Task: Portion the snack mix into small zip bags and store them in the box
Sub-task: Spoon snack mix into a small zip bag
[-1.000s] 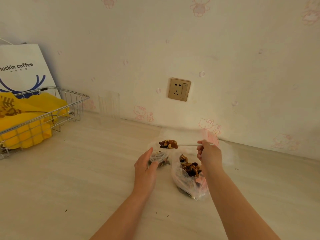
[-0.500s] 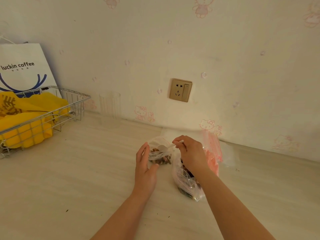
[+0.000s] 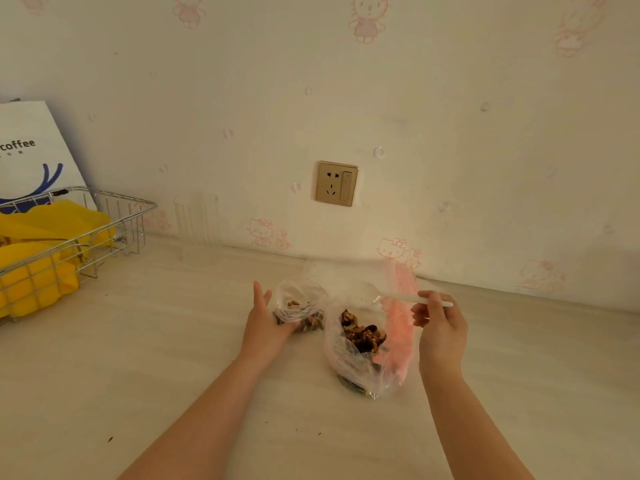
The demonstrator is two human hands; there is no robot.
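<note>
My left hand [image 3: 268,325] cups the small zip bag [image 3: 300,308] near the tabletop's back edge, right hand [image 3: 439,325] pinching the spoon [image 3: 398,298], seemingly empty, over the snack mix [image 3: 362,332]; film's thin, slippery, so grip the rim.

Cartoon-cat wallpaper [image 3: 450,98] with a gold socket [image 3: 336,183] rises behind a pale counter [image 3: 138,358].

Bare forearms [image 3: 214,407], no sleeves.
</note>
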